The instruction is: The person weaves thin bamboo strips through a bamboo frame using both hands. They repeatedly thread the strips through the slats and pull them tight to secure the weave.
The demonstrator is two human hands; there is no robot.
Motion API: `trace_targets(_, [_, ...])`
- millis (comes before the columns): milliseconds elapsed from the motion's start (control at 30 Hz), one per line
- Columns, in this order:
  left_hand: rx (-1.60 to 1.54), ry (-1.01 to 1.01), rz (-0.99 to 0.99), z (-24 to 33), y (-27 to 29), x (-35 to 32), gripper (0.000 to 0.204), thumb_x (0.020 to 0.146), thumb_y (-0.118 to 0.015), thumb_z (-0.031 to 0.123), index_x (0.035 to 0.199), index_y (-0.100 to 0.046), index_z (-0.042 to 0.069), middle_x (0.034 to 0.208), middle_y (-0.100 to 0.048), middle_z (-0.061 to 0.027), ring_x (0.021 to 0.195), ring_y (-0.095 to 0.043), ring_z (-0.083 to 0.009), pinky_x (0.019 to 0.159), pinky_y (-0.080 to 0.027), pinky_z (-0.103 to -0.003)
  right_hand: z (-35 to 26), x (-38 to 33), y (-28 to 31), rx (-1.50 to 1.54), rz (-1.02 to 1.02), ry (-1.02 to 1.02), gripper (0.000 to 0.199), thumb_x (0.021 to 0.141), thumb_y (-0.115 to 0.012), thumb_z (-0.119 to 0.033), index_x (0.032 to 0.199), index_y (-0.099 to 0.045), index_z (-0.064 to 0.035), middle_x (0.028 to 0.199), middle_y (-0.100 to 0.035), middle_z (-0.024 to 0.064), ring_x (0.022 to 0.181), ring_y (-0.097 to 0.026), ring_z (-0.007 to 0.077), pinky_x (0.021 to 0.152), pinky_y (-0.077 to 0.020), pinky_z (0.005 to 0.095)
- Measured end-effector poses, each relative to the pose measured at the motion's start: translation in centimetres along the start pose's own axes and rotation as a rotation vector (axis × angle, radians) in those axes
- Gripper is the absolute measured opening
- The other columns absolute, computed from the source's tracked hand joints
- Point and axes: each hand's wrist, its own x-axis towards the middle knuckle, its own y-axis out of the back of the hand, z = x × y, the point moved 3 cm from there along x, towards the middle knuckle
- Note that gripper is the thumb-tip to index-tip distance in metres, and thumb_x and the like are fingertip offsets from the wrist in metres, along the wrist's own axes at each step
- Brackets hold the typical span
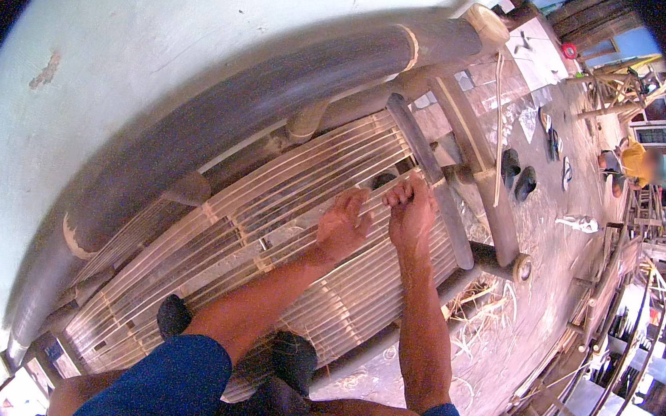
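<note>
Light bamboo slats [323, 307] run lengthwise side by side, forming the seat of a dark bamboo bench. Over the slats near the bench's far end is my left hand [342, 226], its fingers loosely bent and thumb apart, with nothing visible in it. Just right of it, my right hand [412, 214] is closed, fingers curled in close to the dark end rail [432, 181]. Whatever the right hand pinches is too small or hidden to make out. Pale cross bindings [263, 264] tie the slats together at intervals.
A thick dark bamboo pole [240, 95] forms the bench's back along the pale wall [124, 43]. Shavings [484, 307] litter the floor to the right. Slippers [524, 183] lie beyond the bench. Another person in yellow [636, 161] sits far right, near stacked bamboo frames.
</note>
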Motion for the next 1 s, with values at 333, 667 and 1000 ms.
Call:
trace_targets(333, [-0.301,-0.301,-0.649,-1.3,-1.4,1.3,0.035,0.073,-0.076,0.034,0.081,-0.058,0.005,0.079,-0.058,-0.0149,0.085,-0.057,-0.0389,0.074,-0.046,-0.049,2.8,-5.9,1.3,-0.350,0.104,0.101,0.030,0.096,-0.053,-0.018,0.068,-0.048,-0.0070,0.062,-0.044,0.0023,0.052,-0.039,0.0134,0.049,-0.0331,0.0312])
trace_targets(667, [0.026,-0.056,-0.165,-0.4,8.0,-7.8,0.040,0.084,-0.060,0.009,0.124,-0.057,0.004,0.126,-0.058,-0.0167,0.117,-0.056,-0.0356,0.100,-0.048,-0.042,-1.4,-7.2,6.1,-0.929,0.083,0.074,0.022,0.095,-0.057,-0.020,0.094,-0.060,0.0016,0.082,-0.058,0.0146,0.081,-0.056,0.0272,0.081,-0.0467,0.0406])
trace_targets(1000, [0.282,0.328,-0.111,-6.5,17.9,-13.3,0.026,0.092,-0.058,0.023,0.112,-0.063,0.007,0.105,-0.068,-0.0172,0.098,-0.064,-0.0388,0.085,-0.052,-0.047,3.9,-13.8,-0.8,-1.643,-0.313,0.729,0.031,0.087,-0.070,-0.022,0.106,-0.061,0.0002,0.104,-0.062,0.0215,0.102,-0.058,0.0401,0.094,-0.0442,0.0513])
